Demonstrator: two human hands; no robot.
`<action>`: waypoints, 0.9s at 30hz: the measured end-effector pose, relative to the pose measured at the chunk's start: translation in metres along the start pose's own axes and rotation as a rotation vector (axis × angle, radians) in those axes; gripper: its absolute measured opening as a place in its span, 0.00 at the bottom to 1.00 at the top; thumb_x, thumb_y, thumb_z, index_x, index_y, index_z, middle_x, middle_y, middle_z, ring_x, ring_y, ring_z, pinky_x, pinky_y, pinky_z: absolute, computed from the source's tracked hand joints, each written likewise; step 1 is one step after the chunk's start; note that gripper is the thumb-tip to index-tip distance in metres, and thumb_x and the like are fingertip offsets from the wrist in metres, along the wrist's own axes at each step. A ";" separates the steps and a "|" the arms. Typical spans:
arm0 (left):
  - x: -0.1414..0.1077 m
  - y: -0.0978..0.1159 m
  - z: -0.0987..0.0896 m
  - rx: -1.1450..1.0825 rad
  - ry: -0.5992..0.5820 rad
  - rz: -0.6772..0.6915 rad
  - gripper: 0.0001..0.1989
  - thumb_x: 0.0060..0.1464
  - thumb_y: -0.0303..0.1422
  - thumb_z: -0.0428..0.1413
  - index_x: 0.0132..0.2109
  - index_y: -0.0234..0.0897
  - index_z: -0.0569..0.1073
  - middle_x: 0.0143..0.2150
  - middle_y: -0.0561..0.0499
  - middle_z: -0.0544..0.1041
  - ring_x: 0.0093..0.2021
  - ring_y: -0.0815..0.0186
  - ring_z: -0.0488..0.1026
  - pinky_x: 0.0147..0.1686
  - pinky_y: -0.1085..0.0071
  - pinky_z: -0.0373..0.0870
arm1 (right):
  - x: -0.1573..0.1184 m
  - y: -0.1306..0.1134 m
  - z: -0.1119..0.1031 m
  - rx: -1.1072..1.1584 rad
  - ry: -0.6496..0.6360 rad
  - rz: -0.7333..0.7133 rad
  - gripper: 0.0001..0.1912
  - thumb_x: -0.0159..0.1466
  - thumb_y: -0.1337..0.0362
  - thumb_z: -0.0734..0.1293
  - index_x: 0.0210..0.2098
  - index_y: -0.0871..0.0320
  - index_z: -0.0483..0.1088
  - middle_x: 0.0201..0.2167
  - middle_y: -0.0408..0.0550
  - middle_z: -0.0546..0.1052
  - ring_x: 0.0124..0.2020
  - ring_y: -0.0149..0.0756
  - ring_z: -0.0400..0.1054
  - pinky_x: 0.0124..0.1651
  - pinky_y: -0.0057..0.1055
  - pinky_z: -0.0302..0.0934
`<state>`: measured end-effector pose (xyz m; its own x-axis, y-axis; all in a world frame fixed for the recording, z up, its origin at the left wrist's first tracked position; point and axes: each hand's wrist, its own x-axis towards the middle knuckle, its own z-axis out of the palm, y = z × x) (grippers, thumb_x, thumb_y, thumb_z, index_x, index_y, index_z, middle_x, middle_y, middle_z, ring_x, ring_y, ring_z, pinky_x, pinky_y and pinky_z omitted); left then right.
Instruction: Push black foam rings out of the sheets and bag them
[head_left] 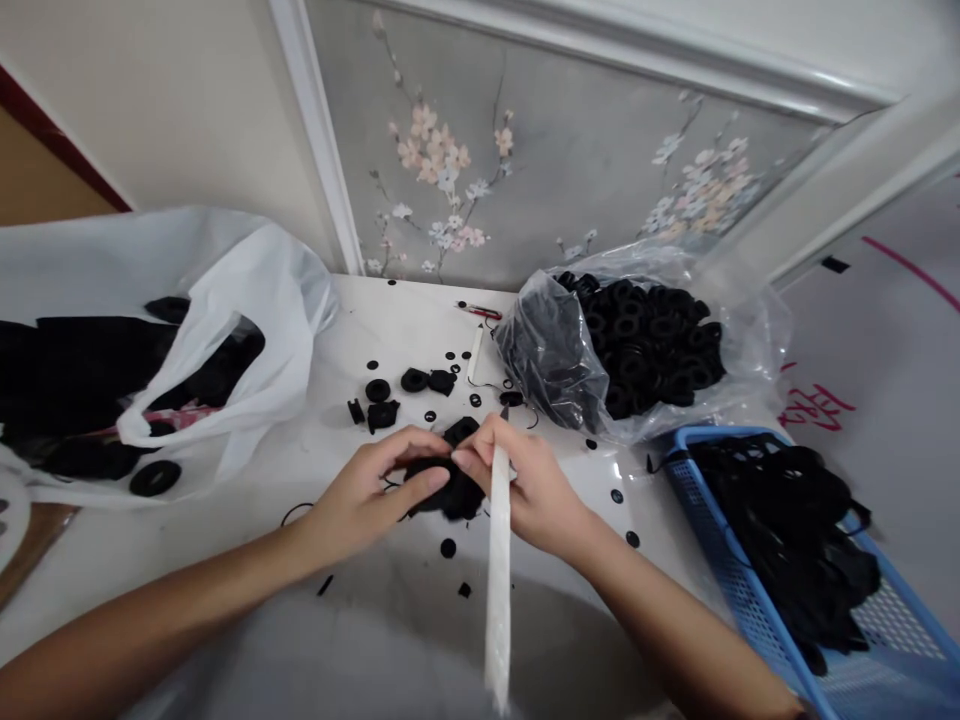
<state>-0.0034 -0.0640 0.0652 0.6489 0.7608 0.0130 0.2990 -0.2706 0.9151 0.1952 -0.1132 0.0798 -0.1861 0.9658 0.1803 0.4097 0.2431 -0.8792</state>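
Note:
In the head view, my left hand (pixel 371 490) grips a black rubber piece (pixel 466 492) low over the table, thumb on top and fingers behind it. My right hand (pixel 536 495) is closed around a long white stick-like tool (pixel 498 600) whose dark tip points away past the knuckles. Its thumb and fingertips also touch the rubber piece or lie right beside it. Fingers hide part of the piece. Just beyond the hands lie several loose black rubber rings (pixel 378 390), small discs and offcuts.
A clear plastic bag (pixel 551 345) full of black rings stands at the back right. On the right is a blue basket (pixel 720 560) with black pieces. A white plastic bag (pixel 277 300) with black items lies left. A red cutter (pixel 480 311) and a white pen-like stick (pixel 475 352) lie behind.

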 end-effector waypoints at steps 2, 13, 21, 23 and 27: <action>-0.003 -0.004 0.003 -0.161 -0.147 -0.191 0.13 0.60 0.44 0.51 0.43 0.41 0.72 0.31 0.53 0.76 0.30 0.67 0.73 0.29 0.71 0.70 | -0.009 0.004 0.005 0.046 -0.064 0.101 0.16 0.67 0.58 0.62 0.27 0.52 0.50 0.21 0.36 0.64 0.21 0.30 0.56 0.24 0.27 0.52; 0.009 -0.046 0.012 0.031 -0.167 -0.204 0.13 0.59 0.41 0.52 0.42 0.40 0.75 0.36 0.51 0.79 0.34 0.64 0.75 0.32 0.71 0.70 | -0.032 0.054 0.029 0.199 0.149 0.113 0.17 0.68 0.44 0.55 0.39 0.51 0.59 0.36 0.47 0.76 0.32 0.38 0.70 0.37 0.37 0.63; -0.007 -0.056 0.022 0.449 -0.048 0.156 0.15 0.58 0.41 0.57 0.51 0.44 0.75 0.49 0.48 0.76 0.51 0.58 0.70 0.51 0.59 0.68 | -0.045 0.070 0.028 0.242 0.122 0.306 0.13 0.64 0.50 0.66 0.35 0.53 0.68 0.25 0.41 0.71 0.25 0.32 0.65 0.27 0.29 0.61; -0.009 -0.059 0.026 0.497 -0.047 0.178 0.14 0.59 0.39 0.56 0.50 0.44 0.75 0.49 0.49 0.76 0.50 0.59 0.70 0.51 0.60 0.68 | -0.044 0.070 0.027 0.295 0.087 0.312 0.10 0.61 0.54 0.70 0.35 0.53 0.73 0.26 0.42 0.75 0.25 0.32 0.68 0.28 0.30 0.64; -0.008 -0.061 0.029 0.531 -0.053 0.177 0.13 0.59 0.39 0.55 0.50 0.44 0.76 0.48 0.49 0.76 0.49 0.59 0.70 0.50 0.61 0.68 | -0.041 0.068 0.026 0.258 0.067 0.271 0.06 0.61 0.58 0.70 0.34 0.53 0.77 0.31 0.44 0.81 0.31 0.37 0.75 0.34 0.34 0.69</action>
<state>-0.0065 -0.0707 -0.0021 0.7515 0.6496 0.1148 0.4844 -0.6616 0.5724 0.2077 -0.1389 0.0014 -0.0396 0.9978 -0.0535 0.1964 -0.0448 -0.9795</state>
